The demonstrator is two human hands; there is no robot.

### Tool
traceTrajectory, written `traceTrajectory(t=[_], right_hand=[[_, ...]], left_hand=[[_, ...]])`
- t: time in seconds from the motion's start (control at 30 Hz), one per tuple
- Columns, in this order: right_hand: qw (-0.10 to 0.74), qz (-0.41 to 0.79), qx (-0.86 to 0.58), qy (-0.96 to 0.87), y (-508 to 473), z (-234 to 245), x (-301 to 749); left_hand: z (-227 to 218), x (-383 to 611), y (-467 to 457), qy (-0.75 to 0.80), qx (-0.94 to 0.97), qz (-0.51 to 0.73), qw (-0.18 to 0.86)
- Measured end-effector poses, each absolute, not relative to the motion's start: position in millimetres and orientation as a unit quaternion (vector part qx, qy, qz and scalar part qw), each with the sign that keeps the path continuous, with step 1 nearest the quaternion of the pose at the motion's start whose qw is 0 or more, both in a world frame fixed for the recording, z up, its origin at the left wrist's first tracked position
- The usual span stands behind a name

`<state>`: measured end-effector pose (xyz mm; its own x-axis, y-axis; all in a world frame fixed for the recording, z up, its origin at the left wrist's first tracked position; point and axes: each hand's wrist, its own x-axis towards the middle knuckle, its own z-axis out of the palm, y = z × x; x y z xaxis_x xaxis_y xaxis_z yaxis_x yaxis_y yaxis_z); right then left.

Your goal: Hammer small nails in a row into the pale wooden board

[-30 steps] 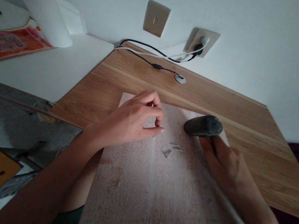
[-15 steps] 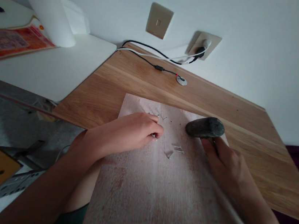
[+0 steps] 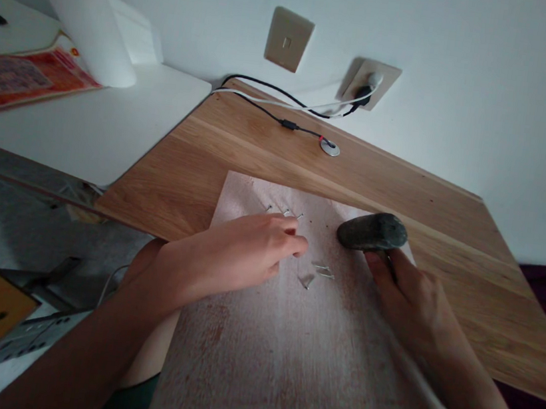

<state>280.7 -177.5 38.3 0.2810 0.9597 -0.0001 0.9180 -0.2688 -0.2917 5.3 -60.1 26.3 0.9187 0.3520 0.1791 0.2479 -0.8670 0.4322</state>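
Observation:
A pale plywood board (image 3: pixel 283 353) lies across my lap and the wooden desk (image 3: pixel 239 153). My left hand (image 3: pixel 247 248) rests on the board with fingers pinched together at its tip, close to several small loose nails (image 3: pixel 317 274). What the pinch holds is too small to see. A few nails (image 3: pixel 284 213) stand upright in the board just beyond my left fingers. My right hand (image 3: pixel 409 299) is wrapped round the near end of a dark oblong stone (image 3: pixel 373 231), which rests on the board's far right part.
A black and a white cable (image 3: pixel 285 109) run from a wall socket (image 3: pixel 367 83) across the desk to a small metal disc (image 3: pixel 329 147). A white table (image 3: pixel 87 120) with a red printed sheet (image 3: pixel 13 76) and a white paper roll (image 3: pixel 90 26) stands left.
My left hand dropped from a raised pinch to the board, then slid right toward the loose nails. The stone and my right hand stayed put.

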Motion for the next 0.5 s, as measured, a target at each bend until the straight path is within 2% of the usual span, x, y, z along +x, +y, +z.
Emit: traceTrajectory(t=[0.5], right_hand=[[0.114,0.09,-0.798,-0.584,-176,41,279]], left_hand=[[31,-2,-56,0.19,0.952,0.106,0.214]])
